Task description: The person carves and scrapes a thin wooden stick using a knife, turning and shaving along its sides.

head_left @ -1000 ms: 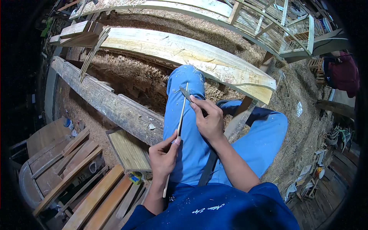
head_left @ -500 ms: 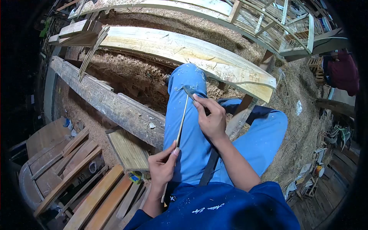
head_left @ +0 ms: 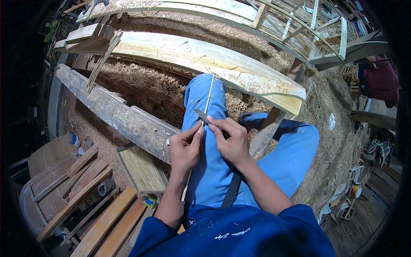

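My left hand (head_left: 185, 147) pinches a thin pale stick (head_left: 209, 96) that runs up over my blue-trousered knee (head_left: 205, 88) and back down beside my left forearm. Close by on the right, my right hand (head_left: 231, 141) is closed on a small knife (head_left: 201, 115). Its dark blade lies across the stick just above my left fingertips. Part of the knife's handle is hidden in my right fingers. Small shavings cling to the trouser leg.
A long pale plank (head_left: 171, 47) spans beyond my knee, and a weathered beam (head_left: 115, 113) lies to the left. Wood strips (head_left: 102, 222) are stacked at lower left. A slatted frame (head_left: 327, 34) stands at upper right, near a person in a maroon top (head_left: 381, 81). Shavings cover the ground.
My left hand has moved up and forward with the stick, which now reaches past the knee. My right hand has drawn slightly back and left, bringing the blade near my left fingers.
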Demonstrator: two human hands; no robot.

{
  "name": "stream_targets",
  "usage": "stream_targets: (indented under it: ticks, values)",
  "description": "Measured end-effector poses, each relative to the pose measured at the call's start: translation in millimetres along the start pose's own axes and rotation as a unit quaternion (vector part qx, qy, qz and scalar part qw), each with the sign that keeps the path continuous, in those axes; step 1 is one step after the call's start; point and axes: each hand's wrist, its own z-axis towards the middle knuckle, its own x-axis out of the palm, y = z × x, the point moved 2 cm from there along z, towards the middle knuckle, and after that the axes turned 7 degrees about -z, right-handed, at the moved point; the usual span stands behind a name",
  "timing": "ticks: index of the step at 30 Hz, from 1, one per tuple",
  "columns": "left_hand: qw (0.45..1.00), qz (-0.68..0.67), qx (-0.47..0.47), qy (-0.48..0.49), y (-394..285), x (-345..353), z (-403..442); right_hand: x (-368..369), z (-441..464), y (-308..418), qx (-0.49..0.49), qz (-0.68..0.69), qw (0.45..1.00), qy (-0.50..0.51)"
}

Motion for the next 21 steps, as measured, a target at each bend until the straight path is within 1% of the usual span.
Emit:
stream_targets:
  ticks: [1, 3, 5, 8, 10, 13, 14, 16, 17, 19, 21]
  values:
    - [1.0, 0.001, 0.02, 0.004, 2.0, 0.3, 0.6, 0.1, 1.2, -1.3, 0.001, 0.0, 1.0, 0.0]
    - [1.0, 0.008, 0.014, 0.002, 6.6, -1.6, -5.3, -0.3, 4.8, -4.3, 0.02, -0.005, 1.0, -0.023]
    - [1.0, 0.014, 0.006, -0.003, 9.6, -4.2, -13.4, -0.9, 5.2, -3.5, 0.011, 0.008, 1.0, -0.014]
    - [1.0, 0.008, 0.007, -0.004, 9.6, -5.1, -31.4, -2.6, 4.4, -5.5, 0.025, -0.015, 1.0, -0.012]
    - [0.999, 0.005, -0.029, -0.015, 11.3, -9.3, -50.3, -1.7, 11.2, -13.0, 0.023, 0.003, 0.999, -0.031]
    - [0.999, -0.006, -0.05, -0.02, 19.9, -20.4, -77.3, -3.9, 16.1, -13.6, 0.031, -0.017, 0.999, -0.036]
    - [0.997, -0.029, -0.062, -0.027, 23.9, -22.7, -86.6, -5.1, 18.2, -14.2, 0.045, -0.012, 0.999, -0.024]
    - [0.997, -0.032, -0.061, -0.027, 26.9, -27.0, -100.5, -2.3, 18.9, -21.6, 0.032, -0.02, 0.999, -0.035]
    - [0.997, -0.035, -0.059, -0.029, 27.0, -27.9, -103.2, -1.5, 18.9, -23.7, 0.017, -0.027, 0.998, -0.046]
    - [0.997, -0.039, -0.048, -0.036, 25.4, -23.0, -95.8, 1.1, 17.0, -21.6, 0.02, -0.022, 0.998, -0.05]
    - [0.998, -0.031, -0.047, -0.041, 20.2, -17.1, -75.0, 2.5, 16.1, -16.2, 0.019, -0.013, 0.998, -0.057]
